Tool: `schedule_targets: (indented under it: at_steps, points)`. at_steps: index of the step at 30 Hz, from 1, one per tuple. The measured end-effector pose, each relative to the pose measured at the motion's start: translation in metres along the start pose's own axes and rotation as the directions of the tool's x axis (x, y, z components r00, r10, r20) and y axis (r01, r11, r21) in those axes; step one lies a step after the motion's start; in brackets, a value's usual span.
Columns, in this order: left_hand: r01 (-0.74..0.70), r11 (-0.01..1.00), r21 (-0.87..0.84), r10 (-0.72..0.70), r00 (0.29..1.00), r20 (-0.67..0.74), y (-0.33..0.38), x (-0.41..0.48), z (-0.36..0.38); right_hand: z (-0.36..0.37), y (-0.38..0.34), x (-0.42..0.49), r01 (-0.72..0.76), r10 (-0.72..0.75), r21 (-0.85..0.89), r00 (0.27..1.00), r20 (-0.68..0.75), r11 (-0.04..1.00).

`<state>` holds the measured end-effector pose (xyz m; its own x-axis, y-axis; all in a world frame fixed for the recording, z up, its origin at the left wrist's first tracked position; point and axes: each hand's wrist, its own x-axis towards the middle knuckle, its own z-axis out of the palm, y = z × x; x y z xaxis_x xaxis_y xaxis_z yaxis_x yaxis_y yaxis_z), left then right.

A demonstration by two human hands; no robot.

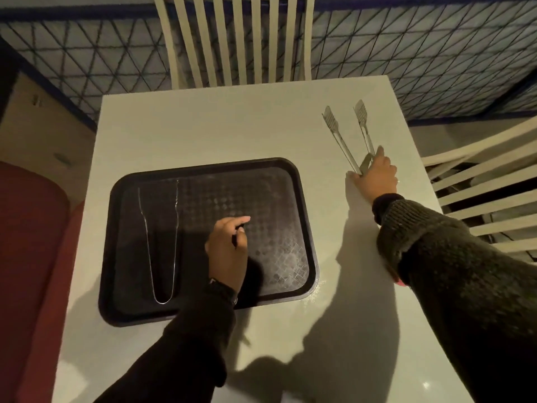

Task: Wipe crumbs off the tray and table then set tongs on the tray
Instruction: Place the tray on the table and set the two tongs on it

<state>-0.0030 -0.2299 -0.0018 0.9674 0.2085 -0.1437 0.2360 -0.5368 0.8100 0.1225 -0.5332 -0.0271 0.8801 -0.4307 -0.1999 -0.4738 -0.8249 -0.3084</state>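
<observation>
Two hands are ours: the right hand (376, 175) pinches the hinge end of the steel tongs (348, 138) on the white table (203, 126); our left hand (228, 251), fingers loosely curled, rests on the black tray (308, 205) beside thin wire tongs (161, 242).

Dark knitted sleeves (453, 257) (ribbed cuffs), watch (223, 289) at left wrist.

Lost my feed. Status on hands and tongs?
Right hand gripping table tongs. Left hand over tray. Thin tongs on tray. Path clear.
</observation>
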Motion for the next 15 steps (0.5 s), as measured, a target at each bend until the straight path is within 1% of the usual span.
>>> schedule_targets:
  at_steps: [2, 4, 7, 11, 13, 15]
  points:
    - [-0.033, 0.999, 0.000, 0.033, 0.999, -0.010, -0.006, -0.003, 0.003, 0.008, -0.001, 0.007, -0.023, 0.023, -0.002, 1.000, -0.013, 1.000]
    - [-0.053, 0.999, 0.012, 0.053, 0.998, -0.027, -0.013, -0.005, 0.002, 0.011, -0.005, 0.009, -0.055, 0.057, 0.085, 0.998, -0.021, 0.995]
    - [-0.037, 0.999, 0.003, 0.037, 0.998, -0.048, -0.013, -0.007, -0.007, 0.008, -0.013, -0.006, -0.094, 0.099, 0.192, 0.995, -0.015, 0.977]
    - [0.027, 1.000, -0.015, -0.028, 0.999, -0.045, -0.009, -0.008, -0.031, 0.003, -0.029, -0.056, -0.070, 0.101, 0.309, 0.991, -0.085, 0.948]
    - [0.028, 0.999, -0.025, -0.030, 0.997, -0.068, -0.014, -0.008, -0.049, 0.002, -0.043, -0.089, -0.038, 0.086, 0.390, 0.991, -0.107, 0.920]
    - [0.024, 0.999, -0.046, -0.028, 0.994, -0.106, -0.024, -0.010, -0.068, 0.002, -0.061, -0.123, -0.012, 0.062, 0.444, 0.993, -0.097, 0.896]
